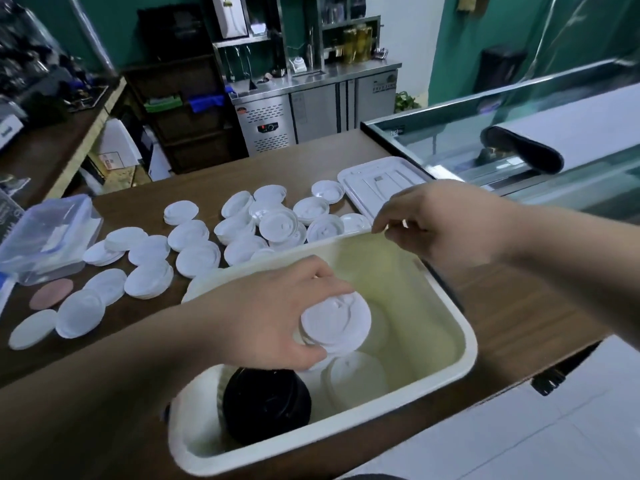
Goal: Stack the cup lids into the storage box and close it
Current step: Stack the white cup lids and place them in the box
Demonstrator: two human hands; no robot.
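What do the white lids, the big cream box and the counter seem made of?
White lids: likely thin moulded plastic, matte, with embossed relief. Box: probably thick plastic, smooth rounded rim, faint sheen. Counter: wood-grain pattern, matte; solid wood or laminate, cannot tell.

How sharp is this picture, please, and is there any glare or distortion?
Head view: the wide lens bows the counter and glass case. Head view: the near rim of the box and the left forearm are motion-blurred; the lids in the left hand are crisper. Head view: glare streaks the case; back shelves are dim, soft.
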